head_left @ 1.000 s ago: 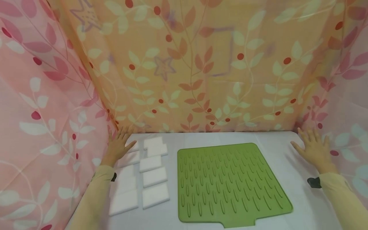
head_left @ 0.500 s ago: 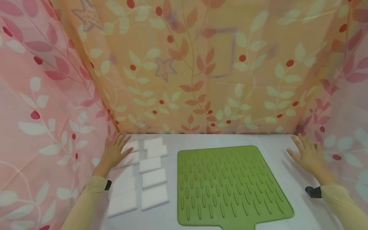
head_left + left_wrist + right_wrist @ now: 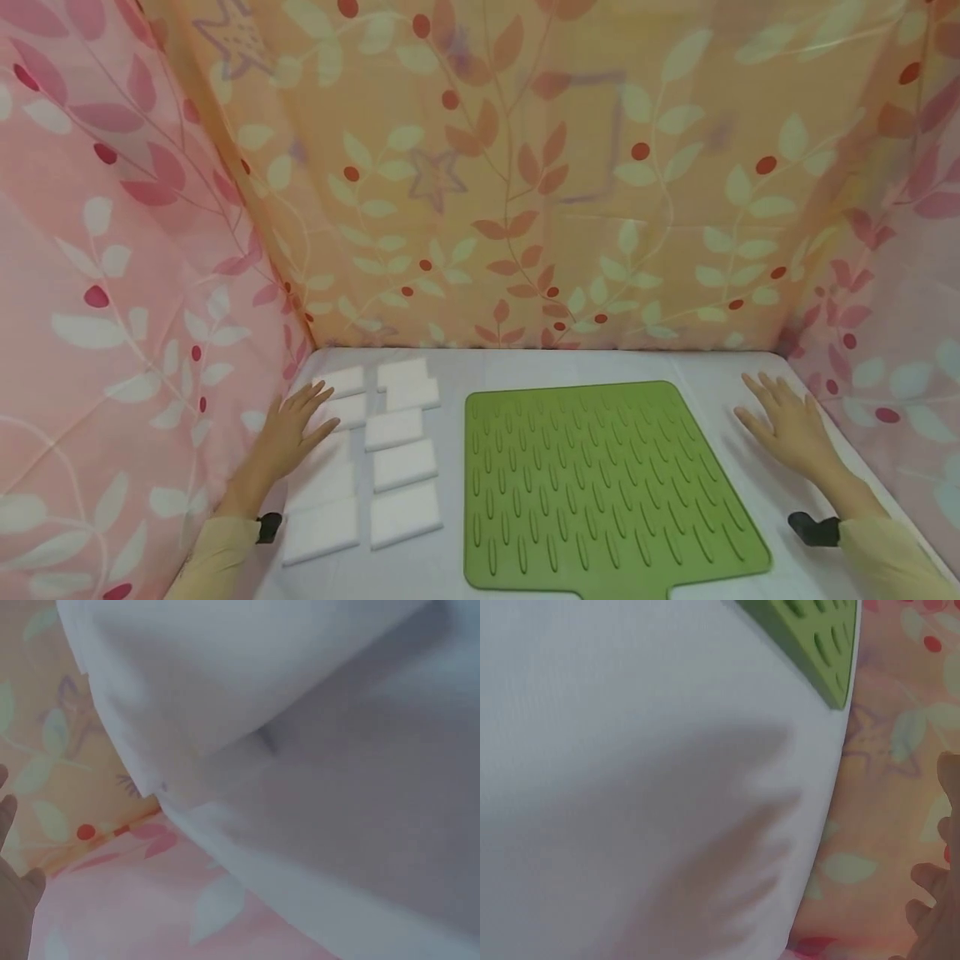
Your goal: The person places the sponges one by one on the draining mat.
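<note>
My left hand (image 3: 283, 442), fingers spread, hovers beside the left column of white rectangular pads (image 3: 401, 465) and holds nothing. On the far right my right hand (image 3: 787, 429) is also spread and bare, apart from the green mat. That mat (image 3: 592, 483) lies flat on the table, covered in slender raised ridges, with a tab at its near edge. The left wrist view shows part of the left hand (image 3: 16, 900) at its edge. In the right wrist view the right hand (image 3: 937, 900) shows at the edge, and its shadow falls on the white cloth.
A white cloth covers the table (image 3: 570, 367). Several white pads lie in two columns at the left, a few overlapping. Floral curtains (image 3: 480, 208) rise behind the table, with pink floral curtains (image 3: 135, 333) at both sides.
Both hands have drawn back toward the near side of the table. The right hand has also moved a little left. The pads and the mat stay in place.
</note>
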The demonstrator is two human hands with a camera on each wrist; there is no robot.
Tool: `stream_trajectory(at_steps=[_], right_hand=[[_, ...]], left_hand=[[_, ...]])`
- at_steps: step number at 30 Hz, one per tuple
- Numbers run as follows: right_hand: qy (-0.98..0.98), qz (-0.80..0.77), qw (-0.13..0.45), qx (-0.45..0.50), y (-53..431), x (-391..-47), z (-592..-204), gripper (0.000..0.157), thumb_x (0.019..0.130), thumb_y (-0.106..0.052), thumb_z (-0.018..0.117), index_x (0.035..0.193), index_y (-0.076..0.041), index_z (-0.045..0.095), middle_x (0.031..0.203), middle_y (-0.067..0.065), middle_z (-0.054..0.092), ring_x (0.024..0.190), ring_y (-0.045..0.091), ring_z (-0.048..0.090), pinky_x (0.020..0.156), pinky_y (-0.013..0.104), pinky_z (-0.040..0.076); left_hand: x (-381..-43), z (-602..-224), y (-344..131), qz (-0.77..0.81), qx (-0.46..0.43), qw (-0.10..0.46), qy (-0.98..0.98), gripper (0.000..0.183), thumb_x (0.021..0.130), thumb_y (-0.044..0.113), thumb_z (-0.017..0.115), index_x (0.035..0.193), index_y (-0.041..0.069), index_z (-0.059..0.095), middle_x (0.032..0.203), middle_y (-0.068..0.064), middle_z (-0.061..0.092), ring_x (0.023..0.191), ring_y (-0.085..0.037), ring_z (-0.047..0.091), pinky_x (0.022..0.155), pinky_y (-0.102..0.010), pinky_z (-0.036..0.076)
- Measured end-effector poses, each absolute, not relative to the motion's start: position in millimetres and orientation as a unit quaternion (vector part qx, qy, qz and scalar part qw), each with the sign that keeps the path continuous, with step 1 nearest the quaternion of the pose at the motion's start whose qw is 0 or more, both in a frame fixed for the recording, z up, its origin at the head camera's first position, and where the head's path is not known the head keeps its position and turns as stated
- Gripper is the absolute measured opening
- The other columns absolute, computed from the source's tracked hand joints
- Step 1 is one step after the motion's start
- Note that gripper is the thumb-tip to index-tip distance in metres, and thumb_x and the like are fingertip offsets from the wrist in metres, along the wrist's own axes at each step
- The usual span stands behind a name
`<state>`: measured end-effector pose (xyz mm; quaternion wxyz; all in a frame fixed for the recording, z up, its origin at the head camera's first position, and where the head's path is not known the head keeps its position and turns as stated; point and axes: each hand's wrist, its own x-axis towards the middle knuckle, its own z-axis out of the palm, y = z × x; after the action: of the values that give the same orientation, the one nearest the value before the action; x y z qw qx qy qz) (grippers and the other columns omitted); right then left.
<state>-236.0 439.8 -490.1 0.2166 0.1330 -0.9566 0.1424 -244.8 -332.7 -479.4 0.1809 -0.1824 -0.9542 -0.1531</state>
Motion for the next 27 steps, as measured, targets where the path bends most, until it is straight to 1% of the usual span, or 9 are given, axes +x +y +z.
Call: stream_trajectory(at_steps=[3, 6, 8, 10, 14, 18, 22, 27], right_hand=[[-0.956, 0.159, 0.206, 0.139, 434, -229, -492, 0.061, 0.092, -0.029, 0.055, 0.144, -0.008, 0.032, 0.139, 0.032, 0.033, 0.134, 0.049, 0.017, 0.103, 0.068, -0.004], [-0.955, 0.176, 0.193, 0.142, 430, -225, -496, 0.059, 0.092, -0.027, 0.055, 0.143, -0.008, 0.034, 0.139, 0.032, 0.033, 0.135, 0.048, 0.015, 0.102, 0.069, -0.005], [-0.955, 0.185, 0.185, 0.143, 429, -223, -500, 0.058, 0.092, -0.026, 0.055, 0.143, -0.008, 0.034, 0.139, 0.032, 0.033, 0.136, 0.047, 0.013, 0.102, 0.069, -0.005], [-0.955, 0.191, 0.178, 0.144, 426, -221, -504, 0.057, 0.093, -0.026, 0.054, 0.143, -0.009, 0.034, 0.14, 0.032, 0.033, 0.135, 0.048, 0.015, 0.101, 0.07, -0.003], [-0.956, 0.195, 0.165, 0.147, 422, -217, -513, 0.056, 0.093, -0.025, 0.054, 0.144, -0.01, 0.034, 0.141, 0.031, 0.032, 0.133, 0.051, 0.018, 0.099, 0.072, 0.0], [-0.955, 0.203, 0.154, 0.153, 419, -213, -520, 0.056, 0.093, -0.025, 0.053, 0.144, -0.01, 0.033, 0.142, 0.031, 0.03, 0.133, 0.052, 0.016, 0.1, 0.072, -0.001], [-0.953, 0.214, 0.144, 0.161, 415, -211, -523, 0.055, 0.093, -0.023, 0.054, 0.143, -0.009, 0.035, 0.141, 0.032, 0.031, 0.132, 0.054, 0.017, 0.099, 0.072, -0.002], [-0.951, 0.226, 0.125, 0.171, 410, -208, -525, 0.052, 0.094, -0.022, 0.053, 0.141, -0.008, 0.037, 0.139, 0.033, 0.032, 0.131, 0.054, 0.017, 0.099, 0.071, -0.004]], left_hand=[[-231, -483, -331, -0.18, -0.195, 0.189, -0.945, 0.055, 0.086, 0.033, 0.063, 0.132, 0.005, 0.049, 0.137, -0.02, 0.045, 0.125, -0.041, 0.037, 0.1, -0.068, 0.017], [-220, -487, -329, -0.193, -0.209, 0.196, -0.938, 0.054, 0.085, 0.028, 0.066, 0.13, 0.003, 0.052, 0.133, -0.021, 0.048, 0.12, -0.041, 0.042, 0.098, -0.064, 0.024], [-214, -490, -328, -0.201, -0.213, 0.192, -0.936, 0.052, 0.084, 0.027, 0.067, 0.129, 0.005, 0.053, 0.131, -0.019, 0.05, 0.118, -0.039, 0.044, 0.096, -0.061, 0.028], [-208, -492, -328, -0.209, -0.212, 0.18, -0.937, 0.051, 0.085, 0.028, 0.066, 0.13, 0.008, 0.052, 0.13, -0.015, 0.051, 0.117, -0.036, 0.046, 0.094, -0.057, 0.031], [-195, -492, -328, -0.219, -0.212, 0.165, -0.938, 0.047, 0.085, 0.027, 0.066, 0.127, 0.009, 0.054, 0.123, -0.01, 0.053, 0.11, -0.032, 0.049, 0.088, -0.055, 0.037], [-182, -494, -326, -0.212, -0.21, 0.163, -0.94, 0.045, 0.084, 0.026, 0.068, 0.124, 0.011, 0.057, 0.116, -0.004, 0.054, 0.102, -0.025, 0.049, 0.081, -0.051, 0.04], [-168, -497, -324, -0.206, -0.216, 0.163, -0.94, 0.045, 0.082, 0.027, 0.07, 0.123, 0.015, 0.058, 0.113, 0.002, 0.054, 0.1, -0.016, 0.047, 0.08, -0.045, 0.039], [-152, -502, -322, -0.193, -0.24, 0.169, -0.936, 0.042, 0.081, 0.028, 0.072, 0.119, 0.015, 0.06, 0.109, 0.004, 0.056, 0.096, -0.012, 0.049, 0.078, -0.04, 0.042]])
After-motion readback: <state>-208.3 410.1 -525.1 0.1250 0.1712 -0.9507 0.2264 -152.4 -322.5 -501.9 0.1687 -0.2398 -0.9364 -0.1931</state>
